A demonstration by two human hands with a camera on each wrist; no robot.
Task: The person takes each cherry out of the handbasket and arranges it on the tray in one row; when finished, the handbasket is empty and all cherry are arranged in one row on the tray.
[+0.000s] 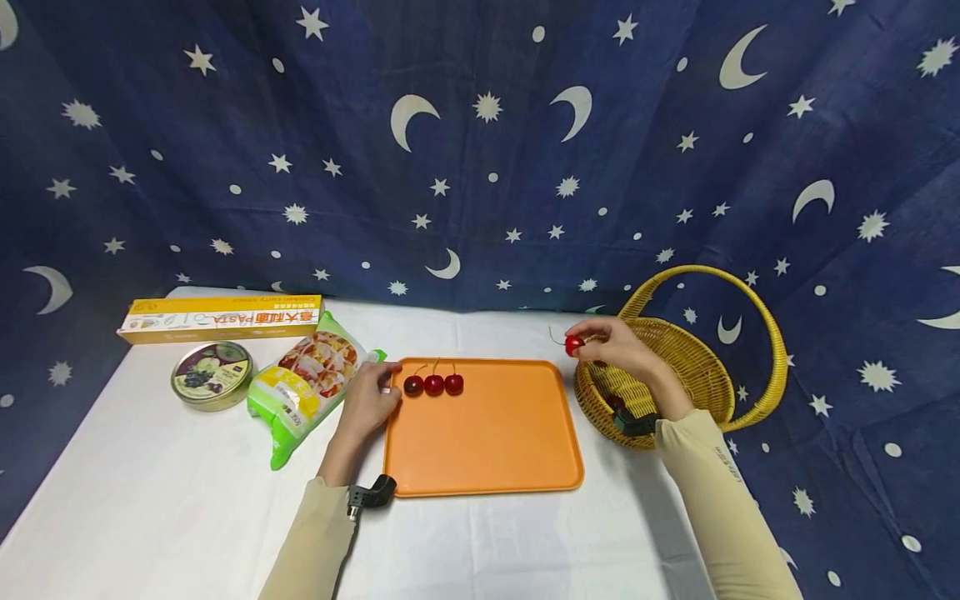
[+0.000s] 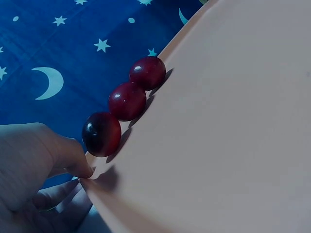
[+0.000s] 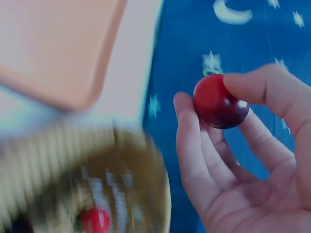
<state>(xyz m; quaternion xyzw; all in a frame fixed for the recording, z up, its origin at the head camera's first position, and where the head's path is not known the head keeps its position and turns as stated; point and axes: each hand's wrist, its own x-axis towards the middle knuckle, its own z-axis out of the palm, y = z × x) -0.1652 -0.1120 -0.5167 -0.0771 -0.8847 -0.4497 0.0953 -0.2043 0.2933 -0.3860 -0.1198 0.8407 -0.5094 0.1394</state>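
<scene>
Between thumb and fingers my right hand (image 1: 617, 343) pinches a red cherry (image 3: 219, 101), its thin stem pointing up and left in the head view. That hand is over the left rim of a yellow wicker basket (image 1: 684, 350); another red cherry (image 3: 95, 219) lies inside it in the right wrist view. At the orange tray's (image 1: 480, 442) far left corner, my left hand (image 1: 367, 398) grips the rim, thumb above and fingers at the outside. Three dark red cherries (image 2: 127, 101) stand in a row along the tray's far edge, just beside my left thumb.
Left of the tray lies a green bag with a food picture (image 1: 315, 379). Beyond it are a round tin (image 1: 212, 375) and a long yellow pasta box (image 1: 221, 319). A dark blue curtain (image 1: 480, 167) with moons and stars hangs behind the white table (image 1: 187, 500).
</scene>
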